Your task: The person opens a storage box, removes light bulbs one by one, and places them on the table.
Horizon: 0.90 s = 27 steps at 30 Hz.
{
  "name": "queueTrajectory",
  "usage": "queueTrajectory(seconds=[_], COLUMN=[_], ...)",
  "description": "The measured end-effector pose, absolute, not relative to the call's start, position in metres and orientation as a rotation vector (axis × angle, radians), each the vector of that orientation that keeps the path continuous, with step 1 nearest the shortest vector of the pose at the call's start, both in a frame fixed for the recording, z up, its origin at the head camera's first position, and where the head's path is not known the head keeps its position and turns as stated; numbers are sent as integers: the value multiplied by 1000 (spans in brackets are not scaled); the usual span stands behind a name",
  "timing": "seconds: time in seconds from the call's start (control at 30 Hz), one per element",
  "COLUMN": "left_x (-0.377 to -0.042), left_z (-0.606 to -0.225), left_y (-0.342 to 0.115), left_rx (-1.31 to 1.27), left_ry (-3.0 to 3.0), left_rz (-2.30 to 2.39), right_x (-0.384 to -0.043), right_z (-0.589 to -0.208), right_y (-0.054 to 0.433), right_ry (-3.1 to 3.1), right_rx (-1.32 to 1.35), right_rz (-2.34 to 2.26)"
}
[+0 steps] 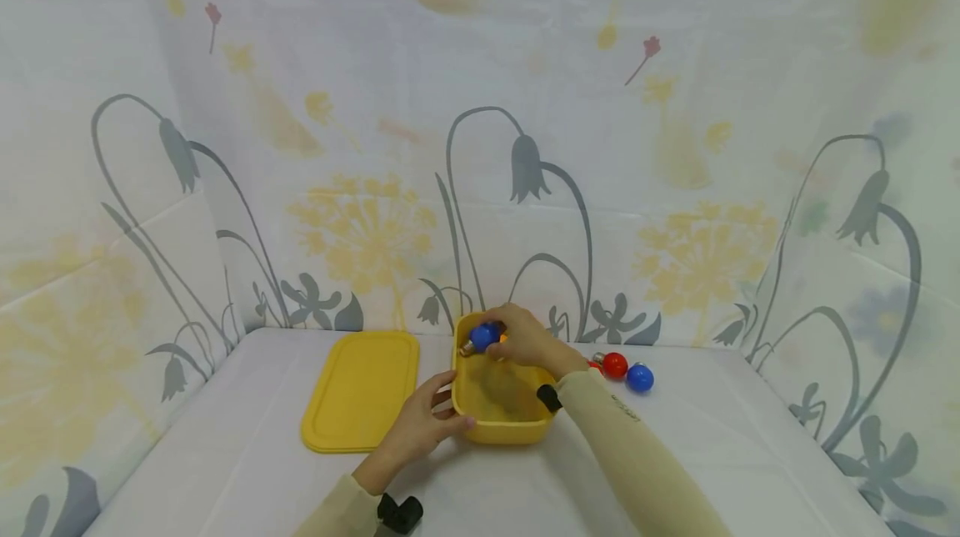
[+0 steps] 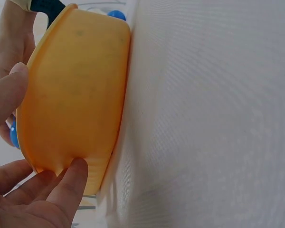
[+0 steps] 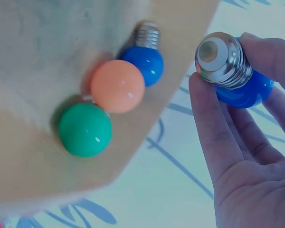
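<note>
A yellow plastic box [image 1: 501, 434] stands uncovered on the table. My left hand [image 1: 423, 423] holds its near left corner; in the left wrist view the thumb lies at the rim and the fingertips touch the outer wall. A blue light bulb [image 3: 244, 90] with a silver screw base is pinched between the thumb and fingers of my right hand [image 3: 251, 142], by the far end of the box. Inside the box, the right wrist view shows another blue bulb [image 3: 145, 64], an orange bulb [image 3: 118, 86] and a green bulb [image 3: 85, 129], close together.
A flat yellow lid [image 1: 362, 391] lies on the table left of the box. To the right of it lie a red bulb [image 1: 615, 365] and a blue bulb [image 1: 640, 378], with another red thing partly hidden by my right wrist. A patterned cloth [image 1: 480, 253] hangs behind the table.
</note>
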<state>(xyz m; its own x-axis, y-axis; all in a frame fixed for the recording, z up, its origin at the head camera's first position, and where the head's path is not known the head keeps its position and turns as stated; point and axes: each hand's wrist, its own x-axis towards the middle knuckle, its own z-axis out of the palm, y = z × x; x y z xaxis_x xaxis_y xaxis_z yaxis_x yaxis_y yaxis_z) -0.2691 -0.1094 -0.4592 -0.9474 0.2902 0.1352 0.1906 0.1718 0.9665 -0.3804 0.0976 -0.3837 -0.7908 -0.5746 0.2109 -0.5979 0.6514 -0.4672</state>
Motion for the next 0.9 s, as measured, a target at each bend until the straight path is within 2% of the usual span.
queueTrajectory(seconds=[0.37,0.9], left_x=[-267,-269], left_z=[-458,-460], left_y=[-110,-110], left_rx=[518,498], left_ry=[2364,2359], left_rz=[1907,1907], right_x=[-349,-318], right_z=[-365,-378], right_y=[120,182], right_ry=[-2802,-2682], right_rx=[841,703], right_rz=[894,959])
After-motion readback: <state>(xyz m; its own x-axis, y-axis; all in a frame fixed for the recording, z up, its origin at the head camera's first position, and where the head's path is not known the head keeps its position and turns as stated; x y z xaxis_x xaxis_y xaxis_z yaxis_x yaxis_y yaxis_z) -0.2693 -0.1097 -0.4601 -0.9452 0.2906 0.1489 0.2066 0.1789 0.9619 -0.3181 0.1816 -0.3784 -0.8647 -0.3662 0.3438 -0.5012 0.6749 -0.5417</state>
